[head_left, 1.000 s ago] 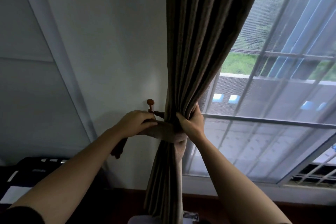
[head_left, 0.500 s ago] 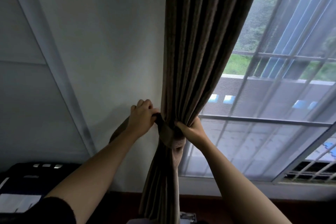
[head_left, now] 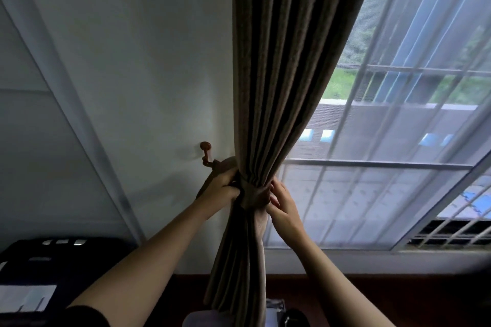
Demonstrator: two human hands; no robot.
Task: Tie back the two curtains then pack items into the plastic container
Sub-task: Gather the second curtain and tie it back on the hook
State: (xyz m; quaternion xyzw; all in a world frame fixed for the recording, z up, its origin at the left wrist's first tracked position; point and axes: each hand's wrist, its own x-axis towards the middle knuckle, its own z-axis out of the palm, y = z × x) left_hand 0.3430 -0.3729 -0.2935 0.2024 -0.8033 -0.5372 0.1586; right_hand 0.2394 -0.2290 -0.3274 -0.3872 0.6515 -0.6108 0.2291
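A brown curtain [head_left: 279, 74] hangs down the middle of the view, gathered into a bunch at waist height. A matching fabric tieback [head_left: 253, 195] wraps round the bunch and runs left to a brown wall hook [head_left: 206, 154]. My left hand [head_left: 220, 187] grips the tieback just left of the curtain, below the hook. My right hand [head_left: 283, 206] is at the right side of the bunch, its fingers curled against the tieback and the folds. No plastic container is clearly in view.
A window with a sheer screen and bars [head_left: 398, 141] fills the right side. A white wall [head_left: 132, 61] is behind the hook. A dark case [head_left: 39, 260] sits at the lower left. A dim pale object [head_left: 273, 313] lies below the curtain's hem.
The tieback's end now sits on the hook, which is uncovered again. My left hand has dropped below the hook. My right hand has slid from gripping the folds to the tieback's right side.
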